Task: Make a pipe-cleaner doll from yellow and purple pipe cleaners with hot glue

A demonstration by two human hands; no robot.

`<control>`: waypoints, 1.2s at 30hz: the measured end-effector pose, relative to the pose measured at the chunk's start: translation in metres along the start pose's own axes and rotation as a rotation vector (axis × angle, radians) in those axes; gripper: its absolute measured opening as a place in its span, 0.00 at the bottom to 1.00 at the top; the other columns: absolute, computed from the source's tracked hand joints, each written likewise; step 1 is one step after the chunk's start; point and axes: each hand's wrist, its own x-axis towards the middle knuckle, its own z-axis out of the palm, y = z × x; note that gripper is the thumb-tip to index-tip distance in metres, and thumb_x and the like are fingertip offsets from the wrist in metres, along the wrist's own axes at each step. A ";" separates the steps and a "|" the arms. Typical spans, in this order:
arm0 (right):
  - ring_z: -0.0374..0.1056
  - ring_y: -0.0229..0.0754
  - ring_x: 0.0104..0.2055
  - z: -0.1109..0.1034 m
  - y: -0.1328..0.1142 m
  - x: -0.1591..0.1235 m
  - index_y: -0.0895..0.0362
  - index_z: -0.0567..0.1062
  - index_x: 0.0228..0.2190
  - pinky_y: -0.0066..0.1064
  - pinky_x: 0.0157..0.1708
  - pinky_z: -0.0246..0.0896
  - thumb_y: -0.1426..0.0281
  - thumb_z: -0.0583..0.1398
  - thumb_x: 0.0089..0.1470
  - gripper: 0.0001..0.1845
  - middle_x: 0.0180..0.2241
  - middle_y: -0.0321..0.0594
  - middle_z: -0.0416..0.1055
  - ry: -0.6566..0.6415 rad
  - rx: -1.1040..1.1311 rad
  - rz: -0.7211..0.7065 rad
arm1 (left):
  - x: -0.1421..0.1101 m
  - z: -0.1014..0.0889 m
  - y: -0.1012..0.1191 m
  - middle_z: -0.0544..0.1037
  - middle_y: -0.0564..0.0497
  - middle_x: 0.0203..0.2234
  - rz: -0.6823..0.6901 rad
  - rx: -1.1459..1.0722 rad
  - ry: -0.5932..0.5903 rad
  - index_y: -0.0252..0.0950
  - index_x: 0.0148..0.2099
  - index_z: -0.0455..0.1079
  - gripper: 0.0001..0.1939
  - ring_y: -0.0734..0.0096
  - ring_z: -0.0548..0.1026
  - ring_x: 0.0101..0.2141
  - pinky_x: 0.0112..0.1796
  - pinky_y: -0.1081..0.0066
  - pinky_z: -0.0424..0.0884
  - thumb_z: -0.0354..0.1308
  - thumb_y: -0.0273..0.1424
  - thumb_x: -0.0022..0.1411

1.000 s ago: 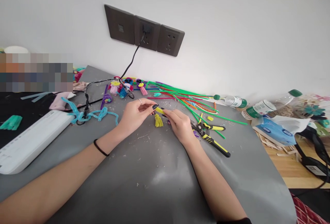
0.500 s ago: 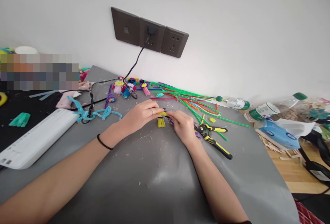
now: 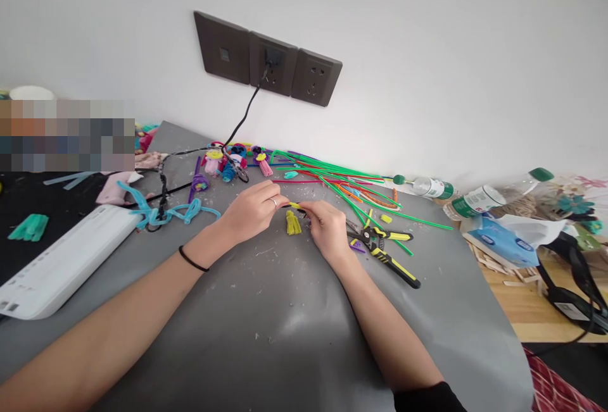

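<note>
Between my two hands runs a short yellow pipe cleaner point(image 3: 295, 206), pinched at both ends. My left hand point(image 3: 254, 211) has its thumb and fingers closed on one end. On the other end, my right hand point(image 3: 325, 225) is closed with its fingertips together. Just below the strand lies a yellow bundle of folded pipe cleaner point(image 3: 293, 223) on the grey mat. Pliers with black and yellow handles point(image 3: 380, 241) rest right of my right hand, their jaws partly hidden near it.
Green pipe cleaners point(image 3: 327, 170) spread along the wall, beside small pipe-cleaner figures point(image 3: 228, 162). A white power strip point(image 3: 71, 260) and a blue twisted pipe cleaner point(image 3: 166, 209) lie left. Bottles point(image 3: 479, 200) and a tissue pack point(image 3: 506, 241) stand right.
The whole view has shifted slightly, with things sitting a little further left. My hands have drawn slightly apart, and more of the yellow pipe cleaner shows between them.
</note>
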 end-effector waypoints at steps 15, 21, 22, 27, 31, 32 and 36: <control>0.79 0.42 0.39 -0.001 0.003 0.003 0.54 0.82 0.46 0.31 0.41 0.74 0.73 0.54 0.71 0.15 0.37 0.45 0.83 -0.005 -0.002 -0.064 | -0.008 0.001 -0.009 0.74 0.49 0.28 -0.098 -0.191 0.000 0.37 0.43 0.80 0.17 0.67 0.73 0.30 0.34 0.69 0.72 0.48 0.31 0.77; 0.75 0.45 0.44 -0.004 0.000 0.005 0.55 0.80 0.48 0.37 0.47 0.73 0.70 0.55 0.72 0.13 0.41 0.47 0.81 -0.023 0.029 -0.148 | -0.007 -0.002 -0.009 0.77 0.47 0.31 -0.085 -0.225 -0.045 0.37 0.46 0.80 0.19 0.65 0.75 0.34 0.37 0.67 0.73 0.48 0.35 0.78; 0.74 0.45 0.43 -0.004 0.000 0.004 0.55 0.80 0.48 0.37 0.46 0.73 0.69 0.55 0.72 0.14 0.40 0.46 0.81 -0.045 0.023 -0.144 | -0.007 -0.002 -0.008 0.77 0.46 0.32 -0.087 -0.234 -0.061 0.37 0.46 0.80 0.19 0.64 0.75 0.34 0.37 0.66 0.73 0.48 0.35 0.78; 0.72 0.46 0.41 -0.009 -0.001 0.002 0.55 0.80 0.47 0.36 0.43 0.71 0.69 0.54 0.73 0.14 0.39 0.46 0.80 -0.114 -0.046 -0.141 | -0.007 0.001 -0.001 0.78 0.46 0.32 -0.087 -0.210 -0.111 0.37 0.47 0.80 0.19 0.64 0.76 0.35 0.37 0.66 0.73 0.47 0.35 0.78; 0.70 0.46 0.40 -0.011 -0.001 0.002 0.55 0.80 0.45 0.35 0.41 0.69 0.67 0.53 0.73 0.15 0.37 0.45 0.79 -0.149 -0.118 -0.140 | -0.008 0.003 0.002 0.79 0.46 0.33 -0.103 -0.167 -0.104 0.37 0.45 0.80 0.18 0.63 0.77 0.37 0.38 0.66 0.73 0.48 0.34 0.78; 0.70 0.46 0.39 -0.011 0.000 0.002 0.55 0.80 0.45 0.35 0.41 0.68 0.67 0.53 0.74 0.15 0.36 0.45 0.78 -0.148 -0.128 -0.137 | -0.009 0.004 0.003 0.80 0.46 0.34 -0.107 -0.154 -0.102 0.37 0.45 0.79 0.18 0.63 0.77 0.37 0.39 0.66 0.73 0.48 0.34 0.78; 0.69 0.46 0.39 -0.008 0.002 0.002 0.56 0.80 0.43 0.35 0.41 0.68 0.66 0.53 0.74 0.16 0.35 0.45 0.77 -0.117 -0.103 -0.126 | -0.009 0.004 0.005 0.82 0.45 0.36 -0.106 -0.107 -0.102 0.37 0.45 0.79 0.17 0.62 0.78 0.38 0.41 0.66 0.74 0.48 0.33 0.78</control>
